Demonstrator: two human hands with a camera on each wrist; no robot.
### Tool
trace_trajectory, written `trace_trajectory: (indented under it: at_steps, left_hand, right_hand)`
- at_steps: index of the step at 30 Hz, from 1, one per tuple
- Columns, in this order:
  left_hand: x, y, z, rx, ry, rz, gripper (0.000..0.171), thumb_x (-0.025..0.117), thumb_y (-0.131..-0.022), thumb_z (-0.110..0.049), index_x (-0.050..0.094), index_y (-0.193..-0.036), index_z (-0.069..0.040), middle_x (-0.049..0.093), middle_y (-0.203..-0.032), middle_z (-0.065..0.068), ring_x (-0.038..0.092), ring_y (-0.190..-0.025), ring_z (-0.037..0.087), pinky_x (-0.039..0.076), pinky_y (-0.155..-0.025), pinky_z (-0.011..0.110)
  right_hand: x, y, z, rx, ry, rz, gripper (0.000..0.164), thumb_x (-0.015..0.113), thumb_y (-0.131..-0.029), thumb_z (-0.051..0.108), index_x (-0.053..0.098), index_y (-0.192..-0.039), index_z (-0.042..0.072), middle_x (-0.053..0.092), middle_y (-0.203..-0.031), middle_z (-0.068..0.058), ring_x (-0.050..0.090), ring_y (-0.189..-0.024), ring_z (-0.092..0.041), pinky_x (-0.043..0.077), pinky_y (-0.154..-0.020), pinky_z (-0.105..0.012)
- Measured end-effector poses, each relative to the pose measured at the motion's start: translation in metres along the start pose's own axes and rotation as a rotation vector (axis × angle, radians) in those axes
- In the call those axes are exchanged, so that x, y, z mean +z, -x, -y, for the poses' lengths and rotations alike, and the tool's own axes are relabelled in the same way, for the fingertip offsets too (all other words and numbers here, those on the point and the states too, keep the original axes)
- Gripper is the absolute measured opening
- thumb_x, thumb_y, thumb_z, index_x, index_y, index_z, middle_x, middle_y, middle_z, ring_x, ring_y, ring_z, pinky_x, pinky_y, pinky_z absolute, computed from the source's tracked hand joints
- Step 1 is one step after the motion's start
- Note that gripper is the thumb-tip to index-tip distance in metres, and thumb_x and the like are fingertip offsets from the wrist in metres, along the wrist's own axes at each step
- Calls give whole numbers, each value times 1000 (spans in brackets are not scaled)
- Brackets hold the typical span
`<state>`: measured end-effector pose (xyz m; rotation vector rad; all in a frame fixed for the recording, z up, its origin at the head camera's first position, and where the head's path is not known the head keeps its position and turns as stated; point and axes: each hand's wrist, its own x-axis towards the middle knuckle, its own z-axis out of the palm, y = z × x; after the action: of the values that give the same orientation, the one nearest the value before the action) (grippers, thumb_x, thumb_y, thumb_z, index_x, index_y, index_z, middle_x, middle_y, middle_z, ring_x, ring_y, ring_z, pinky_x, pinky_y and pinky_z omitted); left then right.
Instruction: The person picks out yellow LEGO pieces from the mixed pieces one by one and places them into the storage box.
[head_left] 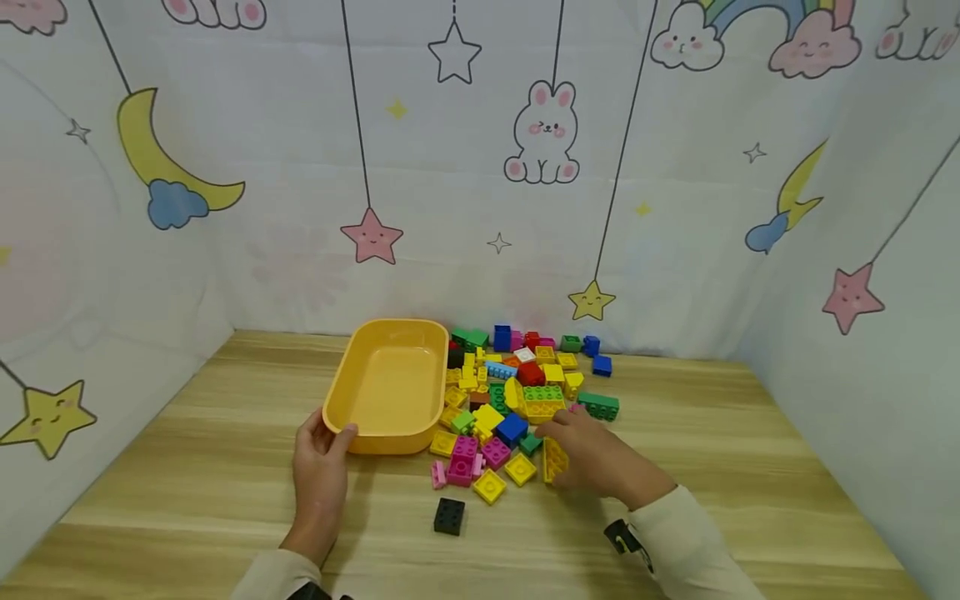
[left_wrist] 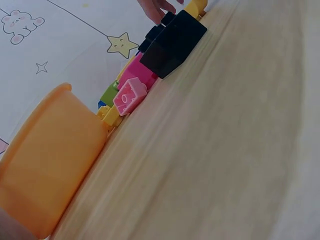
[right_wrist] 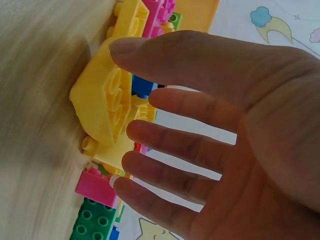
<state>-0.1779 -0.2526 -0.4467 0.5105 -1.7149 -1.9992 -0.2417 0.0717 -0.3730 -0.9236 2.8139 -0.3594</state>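
A yellow-orange plastic tray (head_left: 384, 442) stands on the table's left half. My left hand (head_left: 321, 475) grips its near left corner, thumb at the rim and fingers on the outer side. In the left wrist view the tray wall (left_wrist: 55, 155) shows at the left. Right of it lies a loose pile of toy building blocks. At the pile's near right side, my right hand (head_left: 592, 454) reaches over a yellow curved block (head_left: 554, 461). The right wrist view shows straight, spread fingers beside that curved block (right_wrist: 97, 95), with the thumb tip over its edge; contact is unclear.
A black block (head_left: 449, 517) lies apart, in front of the pile. Yellow blocks (head_left: 490, 487), magenta blocks (head_left: 463, 460) and a blue block (head_left: 512, 429) sit along the near side. A green block (head_left: 598, 406) lies at the right. Patterned cloth walls (head_left: 465, 275) surround the table.
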Motion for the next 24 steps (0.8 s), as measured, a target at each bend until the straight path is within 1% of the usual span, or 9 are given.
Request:
trace_trajectory:
  at_steps: [4,8,10,13,16,18,20,22,24]
  left_hand:
    - [1,1,-1,-10,-5,6,61,57,-101,-8,24,-152,1,33,-156,19,33,-145,25,38,-116,20]
    - [1,1,-1,-18,-14,6,62,57,-101,-10,23,-153,0,31,-157,18,32,-145,25,33,-121,32]
    - [0,1,-1,-18,-20,4,62,57,-101,-10,23,-153,0,31,-157,18,32,-145,25,33,-121,32]
    - [0,0,0,-10,-24,-2,62,58,-101,-9,24,-152,1,32,-156,19,33,-144,25,37,-117,22]
    - [0,0,1,2,-20,-9,61,58,-101,-9,26,-151,2,34,-155,20,35,-143,26,41,-106,8]
    - [0,1,2,9,-19,-15,61,58,-101,-9,26,-151,3,35,-155,21,35,-143,27,41,-102,4]
    - [0,1,2,11,-23,-13,61,58,-101,-9,26,-151,3,35,-155,21,35,-143,27,41,-103,5]
    - [-1,1,2,6,-32,-4,61,58,-101,-11,25,-152,2,34,-156,20,34,-144,27,39,-113,15]
    - [-1,0,2,2,-42,12,62,58,-102,-13,24,-152,1,32,-157,19,33,-145,26,34,-120,28]
  right_hand:
    - [3,-1,-2,3,-3,9,55,89,-74,9,66,-123,7,62,-122,-10,57,-111,-30,52,-101,-55]
    - [5,-2,-3,10,-19,18,56,89,-74,9,65,-125,7,61,-122,-11,56,-110,-29,53,-100,-54]
    - [6,-2,-3,8,-24,19,56,89,-74,9,64,-125,7,60,-122,-10,56,-110,-29,53,-100,-54]
    - [7,-3,-3,4,-28,15,58,90,-74,10,63,-126,6,60,-121,-11,56,-109,-29,53,-99,-53]
    - [6,-4,-4,-6,-29,14,61,90,-74,12,62,-128,4,60,-120,-12,56,-105,-28,53,-98,-53]
    - [6,-6,-3,-12,-27,20,63,90,-74,14,61,-129,4,59,-119,-12,56,-103,-27,54,-96,-53]
    - [3,-6,-2,-15,-26,23,62,90,-75,15,60,-129,5,58,-119,-11,56,-101,-26,55,-95,-52]
    - [0,-7,2,-26,-30,15,62,89,-75,16,60,-130,6,57,-119,-11,56,-101,-26,55,-95,-52]
    - [-6,-8,9,-32,-37,-3,62,88,-77,18,59,-130,7,57,-120,-11,57,-102,-27,55,-94,-53]
